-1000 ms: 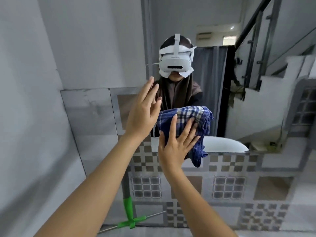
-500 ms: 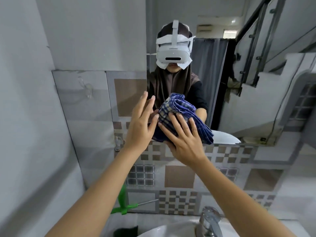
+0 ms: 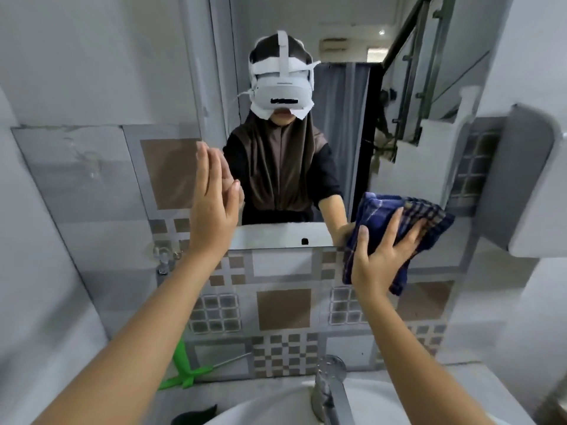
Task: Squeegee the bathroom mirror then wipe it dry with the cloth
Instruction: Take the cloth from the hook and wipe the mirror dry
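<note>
Grey-walled bathroom; a rectangular frameless wall mirror (image 3: 306, 179) hangs above a band of grey and brown patterned wall tiles (image 3: 283, 308). Below the mirror: one white ceramic basin (image 3: 276, 406) with one chrome tap (image 3: 329, 391). One blue checked cloth (image 3: 399, 228), bunched, lies against the mirror's lower right corner. Right hand (image 3: 379, 256) presses flat on the cloth, fingers spread over it rather than clenched. Left hand (image 3: 211, 204) is released, fingers straight, palm against the mirror's lower left edge, holding nothing. One green plastic squeegee piece (image 3: 184, 369) with a thin metal rod leans against the tiles below the mirror's left side. The mirror reflects one person wearing a white headset (image 3: 282, 84).
</note>
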